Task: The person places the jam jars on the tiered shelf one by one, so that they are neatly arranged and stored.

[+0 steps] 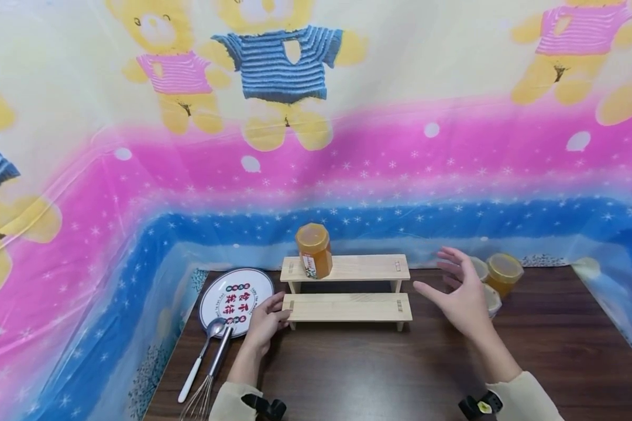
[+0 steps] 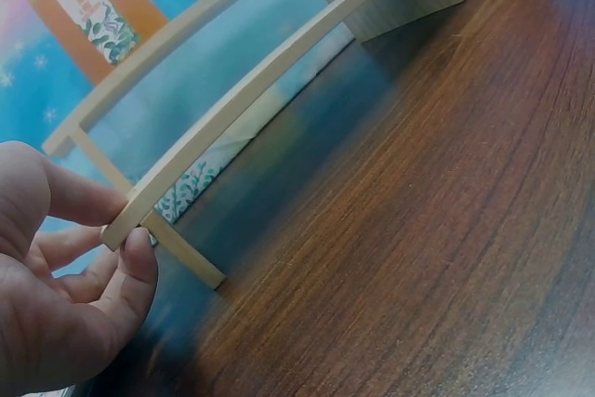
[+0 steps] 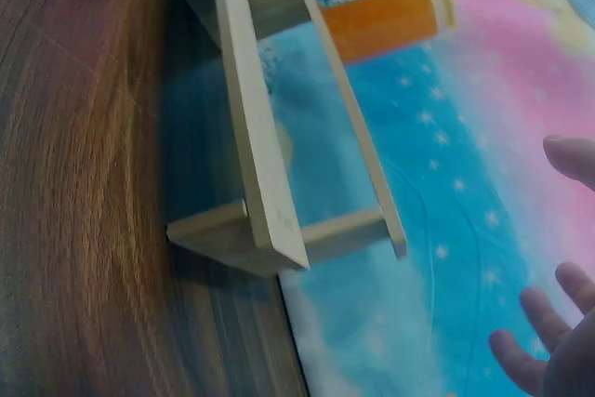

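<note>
A pale two-step wooden shelf [image 1: 347,307] stands on the dark table. At the left end of its lower board, my left hand [image 1: 265,321] pinches the edge between thumb and fingers, seen closely in the left wrist view. An orange honey jar [image 1: 314,251] with a yellowish lid stands on the upper board, toward the left. My right hand [image 1: 462,292] is raised between the shelf and a group of jars, fingers spread and holding nothing. Behind that hand are a honey jar [image 1: 504,275] and two paler jars, partly hidden by it.
Left of the shelf lies a white plate [image 1: 213,301] with a blue rim and red and dark characters. A white-handled spoon [image 1: 192,374] and a wire whisk [image 1: 205,389] lean on its near edge. A patterned cloth [image 1: 379,228] hangs behind the table.
</note>
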A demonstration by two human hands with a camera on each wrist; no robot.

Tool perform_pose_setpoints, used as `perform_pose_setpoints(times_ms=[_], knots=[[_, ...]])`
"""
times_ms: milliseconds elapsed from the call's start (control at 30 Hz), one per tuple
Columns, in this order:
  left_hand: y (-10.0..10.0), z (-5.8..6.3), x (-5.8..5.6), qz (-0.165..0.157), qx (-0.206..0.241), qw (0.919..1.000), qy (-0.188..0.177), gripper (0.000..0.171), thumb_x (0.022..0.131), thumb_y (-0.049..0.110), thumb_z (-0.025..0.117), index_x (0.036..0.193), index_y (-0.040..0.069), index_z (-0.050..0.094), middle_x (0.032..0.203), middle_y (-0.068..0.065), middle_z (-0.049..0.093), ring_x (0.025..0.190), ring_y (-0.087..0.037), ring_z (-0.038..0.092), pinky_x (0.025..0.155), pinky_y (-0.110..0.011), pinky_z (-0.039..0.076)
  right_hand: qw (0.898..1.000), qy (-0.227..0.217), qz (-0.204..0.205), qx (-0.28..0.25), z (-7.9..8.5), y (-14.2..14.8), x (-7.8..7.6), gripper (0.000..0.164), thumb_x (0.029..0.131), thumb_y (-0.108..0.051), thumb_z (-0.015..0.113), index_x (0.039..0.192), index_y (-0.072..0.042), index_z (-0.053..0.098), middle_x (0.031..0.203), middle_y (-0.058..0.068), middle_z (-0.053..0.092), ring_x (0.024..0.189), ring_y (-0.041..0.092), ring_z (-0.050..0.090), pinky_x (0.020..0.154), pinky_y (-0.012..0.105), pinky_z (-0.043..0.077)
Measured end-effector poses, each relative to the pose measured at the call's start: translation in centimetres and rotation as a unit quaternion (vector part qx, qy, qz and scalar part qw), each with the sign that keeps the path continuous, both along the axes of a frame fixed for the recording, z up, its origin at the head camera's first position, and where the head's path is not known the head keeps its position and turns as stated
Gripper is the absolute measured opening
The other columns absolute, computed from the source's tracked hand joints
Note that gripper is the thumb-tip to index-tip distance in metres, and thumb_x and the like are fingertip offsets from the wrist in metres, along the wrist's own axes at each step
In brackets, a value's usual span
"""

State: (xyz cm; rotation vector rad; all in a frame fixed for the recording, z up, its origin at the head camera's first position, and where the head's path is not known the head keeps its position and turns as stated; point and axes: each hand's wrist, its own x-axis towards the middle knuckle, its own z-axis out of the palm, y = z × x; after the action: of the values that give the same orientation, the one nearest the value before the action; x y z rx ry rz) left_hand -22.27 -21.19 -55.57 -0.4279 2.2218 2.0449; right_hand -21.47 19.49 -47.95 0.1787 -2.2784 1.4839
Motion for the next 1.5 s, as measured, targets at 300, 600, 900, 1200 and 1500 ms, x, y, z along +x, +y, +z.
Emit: perform_pose_setpoints(times_ms=[300,600,900,1200,1500], knots=[[0.0,-0.3,0.0,0.008,0.005,0.9999,0.005,0.06,0.093,-0.004,0.061,0.152,0.0,0.048,0.137,-0.025,0.059,0.098,-0.024,0.066,0.077,-0.032,0.057,0.994,0.02,-0.085,-0.059,-0.3,3.7,2.1,0.09,0.074,-0.004,0.094,0.15,-0.019,0.049,0.138,0.005,0.061,0.123,0.018,0.058,0.101,0.021,0.045],[0.1,0.1,0.1,0.002,0.008,0.9999,0.014,0.061,0.093,-0.004,0.061,0.153,-0.003,0.046,0.139,-0.027,0.057,0.1,-0.026,0.066,0.076,-0.033,0.057,0.985,0.029,-0.154,-0.075,-2.6,5.9,2.9,0.092,0.07,-0.002,0.095,0.149,-0.02,0.051,0.135,0.005,0.062,0.124,0.015,0.055,0.098,0.018,0.042],[0.1,-0.1,0.0,0.007,0.005,0.9999,0.01,0.06,0.093,-0.004,0.061,0.152,-0.002,0.048,0.137,-0.026,0.058,0.096,-0.023,0.066,0.076,-0.032,0.056,0.972,-0.022,-0.221,-0.082,-5.7,6.6,3.5,0.103,0.07,-0.01,0.097,0.156,-0.023,0.04,0.143,0.01,0.054,0.124,0.015,0.049,0.102,0.025,0.039],[0.1,-0.1,0.0,0.01,0.008,0.9999,0.009,0.06,0.093,-0.004,0.062,0.151,-0.001,0.049,0.136,-0.024,0.06,0.095,-0.022,0.066,0.076,-0.031,0.056,0.965,-0.098,-0.227,-0.082,-8.6,6.7,3.4,0.108,0.073,-0.023,0.097,0.159,-0.022,0.033,0.147,0.01,0.049,0.13,0.029,0.05,0.104,0.047,0.042],[0.1,-0.3,0.0,0.005,0.01,0.9999,0.012,0.061,0.094,-0.003,0.062,0.153,-0.003,0.046,0.14,-0.027,0.057,0.097,-0.024,0.066,0.078,-0.034,0.056,0.966,-0.125,-0.216,-0.063,-11.0,6.6,3.0,0.115,0.071,-0.029,0.098,0.161,-0.017,0.029,0.151,0.015,0.047,0.129,0.036,0.053,0.101,0.046,0.044]])
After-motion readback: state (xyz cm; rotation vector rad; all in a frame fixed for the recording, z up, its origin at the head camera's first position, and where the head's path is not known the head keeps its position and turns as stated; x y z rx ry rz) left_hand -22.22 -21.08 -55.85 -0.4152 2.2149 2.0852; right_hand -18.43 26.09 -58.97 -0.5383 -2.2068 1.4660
